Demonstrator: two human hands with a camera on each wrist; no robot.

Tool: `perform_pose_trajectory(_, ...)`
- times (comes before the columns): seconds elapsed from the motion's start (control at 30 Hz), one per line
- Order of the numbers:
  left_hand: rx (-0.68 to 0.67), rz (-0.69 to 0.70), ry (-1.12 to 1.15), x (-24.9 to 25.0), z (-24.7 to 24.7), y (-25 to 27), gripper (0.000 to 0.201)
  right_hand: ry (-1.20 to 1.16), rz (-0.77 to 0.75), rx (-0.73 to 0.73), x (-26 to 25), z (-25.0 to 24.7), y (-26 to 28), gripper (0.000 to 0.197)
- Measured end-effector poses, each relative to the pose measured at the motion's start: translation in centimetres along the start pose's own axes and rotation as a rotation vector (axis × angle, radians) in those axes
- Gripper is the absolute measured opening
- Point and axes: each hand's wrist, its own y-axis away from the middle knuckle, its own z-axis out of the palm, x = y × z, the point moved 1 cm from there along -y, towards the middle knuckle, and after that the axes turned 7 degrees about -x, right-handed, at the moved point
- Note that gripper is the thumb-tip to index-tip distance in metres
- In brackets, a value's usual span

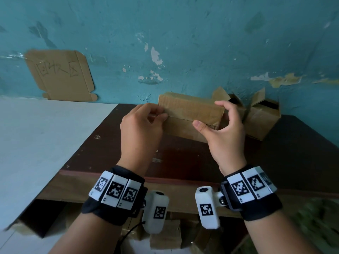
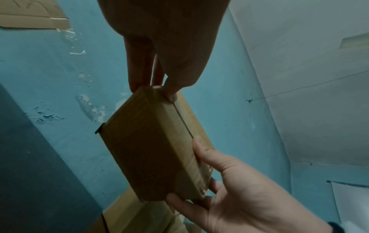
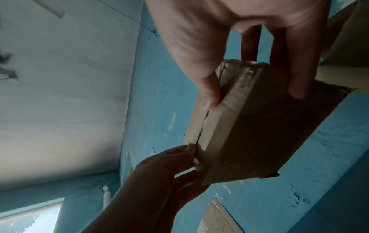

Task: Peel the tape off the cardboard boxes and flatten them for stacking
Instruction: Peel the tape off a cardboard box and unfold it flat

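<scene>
Centre frame: taped cardboard box (image 1: 190, 114), unflattened; our left hand (image 1: 141, 125) pinches its tape end, right hand (image 1: 223, 129) clamps it; two boxes (image 1: 256, 116) right wait.

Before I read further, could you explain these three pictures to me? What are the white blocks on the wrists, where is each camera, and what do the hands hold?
A person works with bare hands. The white blocks are wrist bands with markers and small cameras. One picture comes from a head camera; the other two look along each hand. Both hands hold one closed cardboard box above a dark table. The left hand pinches its left end at the seam; the right hand grips the right end. More opened boxes stand behind, against the blue wall.
</scene>
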Motion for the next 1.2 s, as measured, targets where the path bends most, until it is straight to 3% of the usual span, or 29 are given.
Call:
perform_pose_trajectory(0.13,-0.034,-0.003,-0.082,-0.2,-0.1,-0.1,0.005,0.065,-0.055,0.005,-0.3,0.1,0.0,0.062)
perform_pose_trajectory(0.3,0.043,0.095,-0.056,0.0,-0.1,0.4,0.005,-0.002,-0.008,0.011,-0.3,0.4,0.1,0.060)
perform_pose_trajectory(0.43,0.126,0.182,-0.084,0.3,0.0,0.7,0.027,-0.153,0.098,-0.030,-0.3,0.8,0.2,0.059)
perform_pose_trajectory(0.5,0.118,0.119,-0.009,0.4,-0.1,0.6,0.036,-0.155,0.098,-0.015,-0.1,0.7,0.1,0.062)
perform_pose_trajectory(0.6,0.015,-0.149,0.195,-0.2,-0.2,-0.2,0.055,-0.213,0.090,-0.017,0.1,0.7,-0.2,0.074)
perform_pose_trajectory(0.67,-0.082,-0.159,0.155,-0.8,-0.2,-0.6,0.035,-0.249,0.109,-0.053,0.2,0.7,-0.3,0.064)
perform_pose_trajectory(0.73,-0.082,-0.132,0.125,-1.0,-0.3,-0.5,0.017,-0.245,0.123,-0.078,0.4,0.6,-0.3,0.045)
perform_pose_trajectory(0.87,0.000,-0.160,0.180,-0.7,-0.2,0.0,0.023,-0.316,0.191,-0.030,0.6,0.2,-0.4,0.037)
perform_pose_trajectory(1.13,0.051,-0.209,0.276,0.1,-0.1,0.3,0.025,-0.365,0.277,0.056,1.5,0.0,-0.6,0.051)
perform_pose_trajectory(1.2,0.043,-0.196,0.280,0.0,-0.2,0.2,0.024,-0.358,0.265,0.080,1.4,-0.2,-0.7,0.041)
